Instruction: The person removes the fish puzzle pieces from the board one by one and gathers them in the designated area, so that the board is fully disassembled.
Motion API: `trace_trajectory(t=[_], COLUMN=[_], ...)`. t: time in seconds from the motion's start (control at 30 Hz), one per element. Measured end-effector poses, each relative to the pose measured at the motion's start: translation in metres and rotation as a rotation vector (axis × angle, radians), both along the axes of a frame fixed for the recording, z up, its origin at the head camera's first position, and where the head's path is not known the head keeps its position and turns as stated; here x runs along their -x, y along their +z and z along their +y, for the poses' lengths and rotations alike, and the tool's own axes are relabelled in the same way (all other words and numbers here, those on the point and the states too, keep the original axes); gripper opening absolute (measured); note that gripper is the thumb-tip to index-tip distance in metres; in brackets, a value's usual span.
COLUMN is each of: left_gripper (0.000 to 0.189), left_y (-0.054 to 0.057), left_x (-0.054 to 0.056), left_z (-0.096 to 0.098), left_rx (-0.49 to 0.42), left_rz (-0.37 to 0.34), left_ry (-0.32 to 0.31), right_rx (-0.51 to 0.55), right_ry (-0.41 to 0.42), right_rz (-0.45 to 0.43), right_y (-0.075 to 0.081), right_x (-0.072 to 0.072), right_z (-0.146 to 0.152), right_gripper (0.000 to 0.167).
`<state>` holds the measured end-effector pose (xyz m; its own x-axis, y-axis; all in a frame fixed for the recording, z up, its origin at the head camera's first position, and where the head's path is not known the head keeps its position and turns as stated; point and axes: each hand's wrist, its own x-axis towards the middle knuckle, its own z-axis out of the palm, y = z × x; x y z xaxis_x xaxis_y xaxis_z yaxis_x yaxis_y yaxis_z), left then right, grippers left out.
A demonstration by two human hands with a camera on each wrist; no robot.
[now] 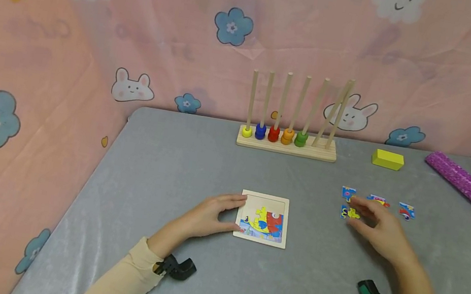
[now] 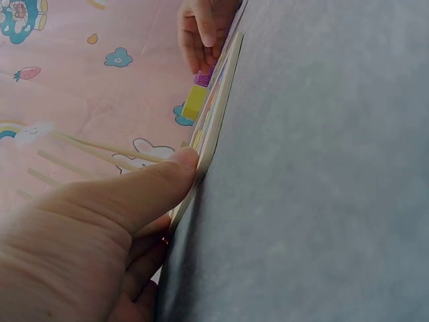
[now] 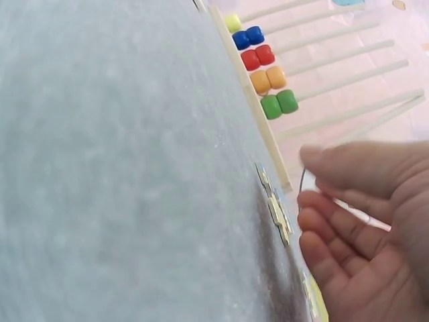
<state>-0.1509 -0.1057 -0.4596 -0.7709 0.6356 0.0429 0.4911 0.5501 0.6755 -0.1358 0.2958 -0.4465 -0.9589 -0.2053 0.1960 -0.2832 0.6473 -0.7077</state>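
My left hand (image 1: 211,215) holds the left side of a square wooden puzzle board (image 1: 256,202), with the thumb near its lower corner and a finger near the upper one. The board lies on the table, partly filled with a red, yellow and blue fish picture (image 1: 267,223). Its thumb (image 2: 157,184) presses the wooden edge in the left wrist view. My right hand (image 1: 384,232) hovers over loose puzzle pieces, its thumb and fingers apart around a blue-and-yellow piece (image 1: 350,214). Other pieces lie close by, including a blue one (image 1: 406,211) and one partly behind the fingers (image 1: 358,201).
A wooden peg rack (image 1: 286,148) with coloured beads stands at the table's back edge. To its right are a yellow block (image 1: 388,160) and a purple glittery tube (image 1: 469,186). Pink patterned cloth (image 1: 177,45) hangs behind the grey table (image 1: 169,157).
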Motion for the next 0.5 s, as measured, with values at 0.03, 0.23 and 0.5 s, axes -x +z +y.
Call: trace_trajectory(t=[0.03, 0.23, 0.5], left_gripper=[0.065, 0.065, 0.066], left_y=[0.000, 0.000, 0.000], left_x=[0.000, 0.000, 0.000], left_z=[0.000, -0.002, -0.001], left_rx=[0.000, 0.002, 0.009], left_rz=[0.001, 0.008, -0.003], left_ry=[0.001, 0.002, 0.008], right_rx=[0.003, 0.044, 0.089], right_ry=[-0.001, 0.047, 0.165], right_rz=[-0.011, -0.030, -0.014], right_y=[0.002, 0.013, 0.025], right_x=[0.000, -0.003, -0.007], right_z=[-0.001, -0.013, -0.042], right_gripper=[0.047, 0.045, 0.044])
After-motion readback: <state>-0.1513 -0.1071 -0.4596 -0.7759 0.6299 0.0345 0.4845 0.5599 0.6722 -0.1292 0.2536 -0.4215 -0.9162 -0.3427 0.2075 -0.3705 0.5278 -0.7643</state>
